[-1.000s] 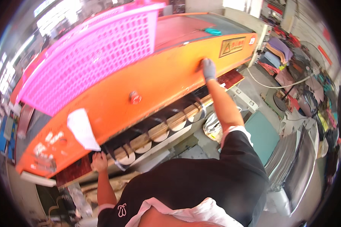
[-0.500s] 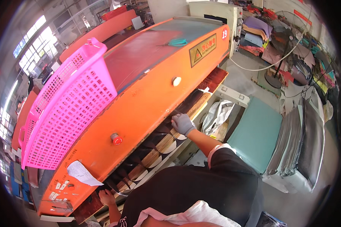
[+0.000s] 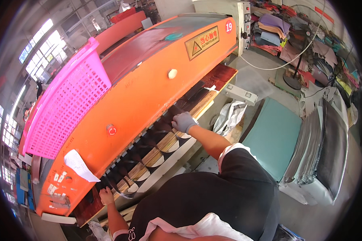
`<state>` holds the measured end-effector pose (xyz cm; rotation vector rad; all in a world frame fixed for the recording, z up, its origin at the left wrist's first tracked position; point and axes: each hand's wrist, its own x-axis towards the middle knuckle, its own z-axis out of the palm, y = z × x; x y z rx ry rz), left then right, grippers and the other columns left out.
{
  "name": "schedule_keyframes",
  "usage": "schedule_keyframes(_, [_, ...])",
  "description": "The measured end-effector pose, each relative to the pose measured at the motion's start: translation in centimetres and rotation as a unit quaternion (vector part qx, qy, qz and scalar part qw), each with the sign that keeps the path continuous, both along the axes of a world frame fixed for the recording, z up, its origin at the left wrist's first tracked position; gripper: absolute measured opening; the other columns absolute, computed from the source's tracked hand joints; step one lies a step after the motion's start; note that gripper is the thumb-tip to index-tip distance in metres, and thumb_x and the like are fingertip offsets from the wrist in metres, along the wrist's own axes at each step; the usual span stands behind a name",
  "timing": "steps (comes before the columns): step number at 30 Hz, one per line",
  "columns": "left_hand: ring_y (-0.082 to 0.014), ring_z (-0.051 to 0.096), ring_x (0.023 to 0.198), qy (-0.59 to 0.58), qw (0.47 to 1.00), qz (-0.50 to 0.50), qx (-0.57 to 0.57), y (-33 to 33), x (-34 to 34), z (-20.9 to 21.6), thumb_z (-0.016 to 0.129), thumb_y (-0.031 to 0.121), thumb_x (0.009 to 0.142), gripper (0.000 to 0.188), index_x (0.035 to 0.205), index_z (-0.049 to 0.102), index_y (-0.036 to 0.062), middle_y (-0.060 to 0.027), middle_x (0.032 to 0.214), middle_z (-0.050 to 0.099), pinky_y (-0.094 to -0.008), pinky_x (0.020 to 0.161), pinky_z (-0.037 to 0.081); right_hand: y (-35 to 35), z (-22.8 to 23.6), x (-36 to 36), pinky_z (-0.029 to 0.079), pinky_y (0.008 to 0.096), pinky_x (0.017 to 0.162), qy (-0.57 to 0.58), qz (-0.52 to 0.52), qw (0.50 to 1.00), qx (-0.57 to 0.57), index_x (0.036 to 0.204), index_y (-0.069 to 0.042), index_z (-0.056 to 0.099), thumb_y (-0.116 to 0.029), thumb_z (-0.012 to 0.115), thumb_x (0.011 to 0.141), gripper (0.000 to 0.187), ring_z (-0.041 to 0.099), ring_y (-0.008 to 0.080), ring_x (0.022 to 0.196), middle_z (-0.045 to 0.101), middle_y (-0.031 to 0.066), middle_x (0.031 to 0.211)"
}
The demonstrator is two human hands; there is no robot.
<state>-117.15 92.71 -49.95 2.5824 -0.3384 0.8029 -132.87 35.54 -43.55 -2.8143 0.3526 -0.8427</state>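
My right hand, in a grey glove, reaches onto the dark sheet material lying under the orange press machine. Its fingers are bent down against the sheet; the fingertips are partly hidden. Strips and curved flaps of this sheet hang over the front of a wooden board, with pale half-round pieces along the edge. At the board's near left end is my bare left hand, its fingers curled in by the sheet's end. What they hold, if anything, is hidden.
A pink perforated basket and green-handled scissors sit on top of the machine. A red button and a paper slip are on its front. Green sheets and grey stacked sheets stand at right.
The view has shifted, so the machine sits further left and higher. More of the dark sheet's strips show below the orange beam. Both hands stay at about the same places along the board.
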Motion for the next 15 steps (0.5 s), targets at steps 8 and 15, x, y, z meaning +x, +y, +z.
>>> schedule_keyframes(8, [-0.0375, 0.058, 0.083, -0.116, 0.989, -0.020, 0.086, 1.0, -11.0, -1.6, 0.059, 0.029, 0.084, 0.028, 0.069, 0.056, 0.0047, -0.0175, 0.081, 0.060, -0.0478, 0.072, 0.048, 2.2, -3.1, -9.2, 0.044, 0.0490, 0.064, -0.107, -0.031, 0.994, -0.008, 0.066, -0.006, 0.059, -0.029, 0.060, 0.081, 0.027, 0.059, 0.0383, 0.069, 0.061, 0.0176, 0.069])
schedule_keyframes(15, [-0.0325, 0.055, 0.072, -0.037, 0.996, -0.071, 0.034, 2.2, -20.7, 1.8, 0.061, 0.016, 0.076, 0.019, 0.062, 0.053, 0.0055, -0.0114, 0.069, 0.053, -0.0450, 0.065, 0.045, 4.7, -3.1, -18.3, 0.043, 0.0465, 0.059, -0.127, -0.026, 0.991, -0.023, 0.071, -0.005, 0.057, -0.021, 0.061, 0.078, 0.018, 0.058, 0.0374, 0.065, 0.060, 0.0161, 0.069])
